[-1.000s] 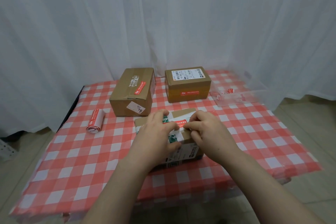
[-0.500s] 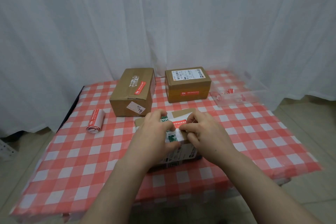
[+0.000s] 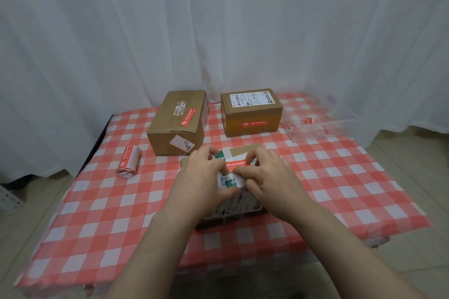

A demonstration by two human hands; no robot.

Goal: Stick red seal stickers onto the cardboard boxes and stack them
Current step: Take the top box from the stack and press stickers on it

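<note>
A small cardboard box (image 3: 233,206) with white labels lies near the table's front, mostly under my hands. A red seal sticker (image 3: 237,164) lies across its top. My left hand (image 3: 201,177) grips the box's left part, fingers curled over the top and thumb on the near side. My right hand (image 3: 269,177) pinches the sticker's right end, its index finger stretched along the sticker's near edge. Two more boxes stand behind: a left one (image 3: 175,124) and a right one (image 3: 251,111), each bearing a red sticker.
A roll of red stickers (image 3: 128,161) lies at the left on the red-and-white checked tablecloth (image 3: 340,177). A clear plastic tray (image 3: 315,128) with small scraps sits at the back right. White curtains hang behind the table.
Both hands stay on the near box. My right-hand fingers have shifted a little along the sticker, and more of the red sticker now shows between the hands.
</note>
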